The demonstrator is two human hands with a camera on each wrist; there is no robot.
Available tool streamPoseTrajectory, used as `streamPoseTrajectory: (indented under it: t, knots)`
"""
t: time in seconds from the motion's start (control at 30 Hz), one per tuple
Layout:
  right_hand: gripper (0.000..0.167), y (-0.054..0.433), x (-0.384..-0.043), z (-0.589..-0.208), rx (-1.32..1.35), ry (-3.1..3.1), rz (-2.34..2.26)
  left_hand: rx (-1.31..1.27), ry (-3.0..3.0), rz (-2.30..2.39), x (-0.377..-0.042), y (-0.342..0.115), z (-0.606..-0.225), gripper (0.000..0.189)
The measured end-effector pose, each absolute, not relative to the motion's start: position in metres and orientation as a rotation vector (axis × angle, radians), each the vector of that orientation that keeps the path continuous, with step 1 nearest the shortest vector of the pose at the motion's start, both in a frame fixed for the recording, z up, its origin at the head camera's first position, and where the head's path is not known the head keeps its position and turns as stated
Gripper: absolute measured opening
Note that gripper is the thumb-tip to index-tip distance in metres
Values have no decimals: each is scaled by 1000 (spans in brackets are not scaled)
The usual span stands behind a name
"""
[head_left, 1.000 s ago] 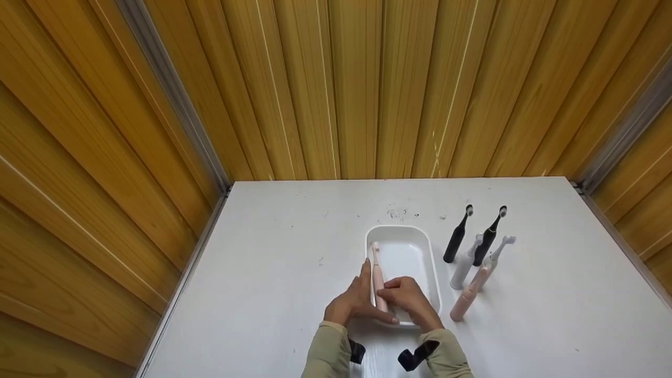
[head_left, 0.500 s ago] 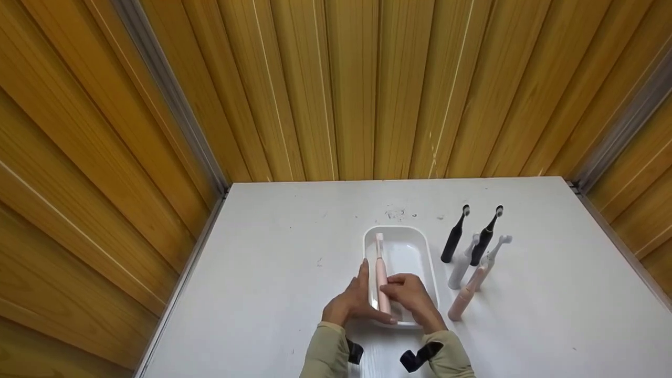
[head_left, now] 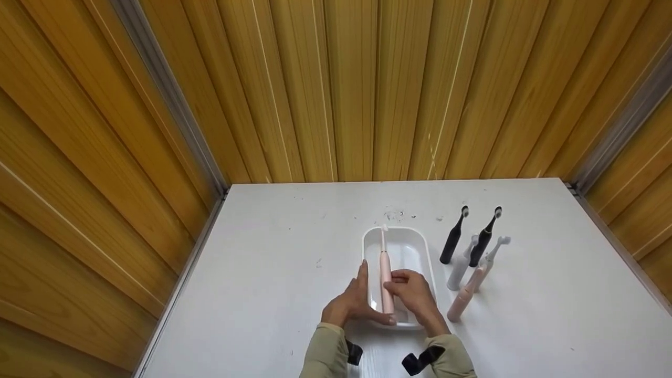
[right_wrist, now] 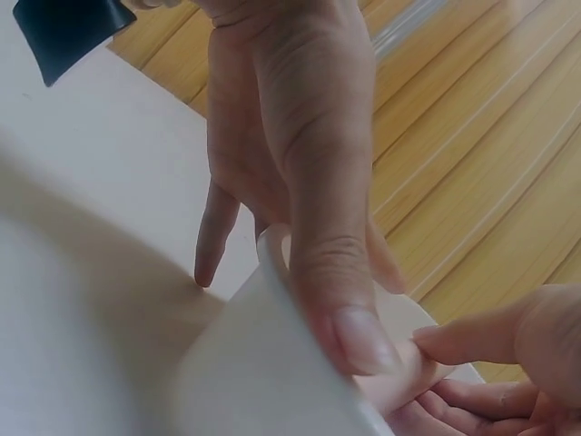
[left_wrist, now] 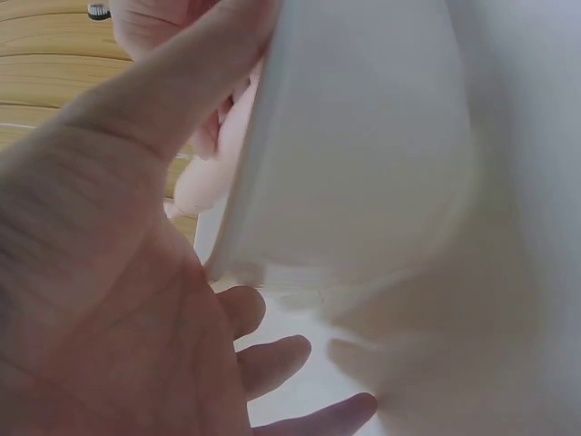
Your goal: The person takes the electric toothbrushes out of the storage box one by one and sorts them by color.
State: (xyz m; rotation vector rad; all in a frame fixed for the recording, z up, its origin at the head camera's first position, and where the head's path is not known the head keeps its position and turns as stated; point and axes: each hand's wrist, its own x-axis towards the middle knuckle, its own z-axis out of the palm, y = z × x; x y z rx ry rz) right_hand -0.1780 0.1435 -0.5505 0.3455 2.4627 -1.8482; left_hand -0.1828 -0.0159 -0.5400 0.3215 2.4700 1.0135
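A pink electric toothbrush (head_left: 386, 268) slants over the white tray (head_left: 429, 262), its brush head near the far rim. My right hand (head_left: 413, 293) pinches its handle between thumb and fingers; in the right wrist view these right fingers (right_wrist: 486, 338) grip the pink handle (right_wrist: 399, 380) inside the tray. Around the tray's near left corner, my left hand (head_left: 353, 302) is spread with straight fingers along the left side. Its thumb lies on the near rim, as the left wrist view shows with the left hand (left_wrist: 118, 245) against the tray wall (left_wrist: 363, 136).
Right of the tray, several electric toothbrushes stand upright on the white table (head_left: 262, 294): two black toothbrushes (head_left: 451, 244), two pale ones including a white toothbrush (head_left: 460, 270), and a pink toothbrush (head_left: 462, 300) nearest me. Wood-patterned walls (head_left: 315, 94) enclose the table.
The pink toothbrush in my right hand has moved from the tray's left wall toward the right, and its head has shifted up to the far rim. My left hand stays at the corner.
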Motion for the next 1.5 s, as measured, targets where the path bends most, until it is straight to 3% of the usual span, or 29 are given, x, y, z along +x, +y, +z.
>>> streamPoseTrajectory:
  t: [0.63, 1.03, 1.5]
  knots:
    - [34, 146, -161, -532, 205, 2729, -1872, 333, 2506, 987, -184, -15, -542, 141]
    - [40, 148, -143, -531, 84, 2594, -2262, 347, 2504, 1017, -183, -16, -540, 142]
    - [39, 151, -120, -531, -37, 2681, -2380, 328, 2507, 993, -184, -15, -542, 142]
